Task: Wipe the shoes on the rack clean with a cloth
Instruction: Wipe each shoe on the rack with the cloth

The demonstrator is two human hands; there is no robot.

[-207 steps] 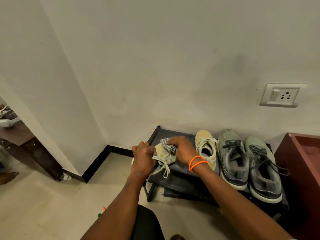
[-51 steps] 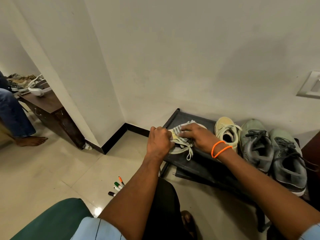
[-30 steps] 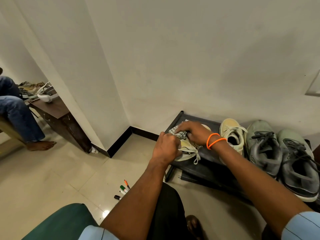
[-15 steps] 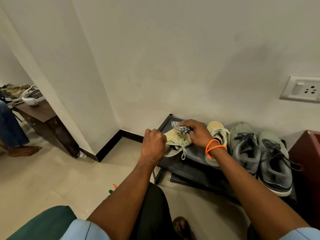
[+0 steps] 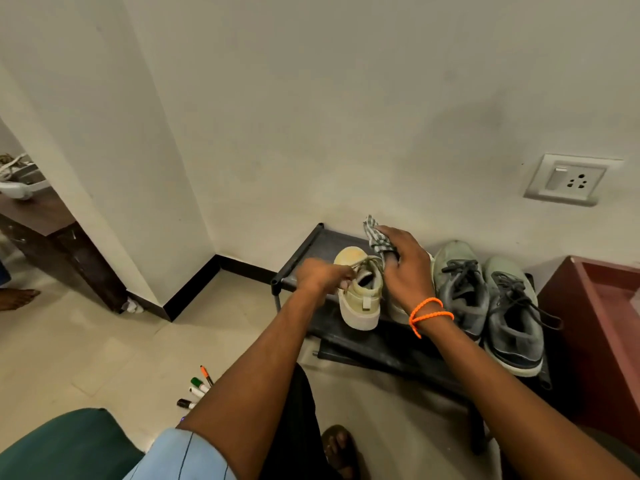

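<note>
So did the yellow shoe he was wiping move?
Yes. The cream-yellow canvas shoe was held sideways off the black plastic rack's left front edge; now it stands on the rack, toe toward the wall.

Four shoes on the rack; markers on the floor left.

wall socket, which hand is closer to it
Right. The right hand, holding the checked cloth, sits below and left of the wall socket; the left hand, at the cream sneaker, is farther left.
</note>
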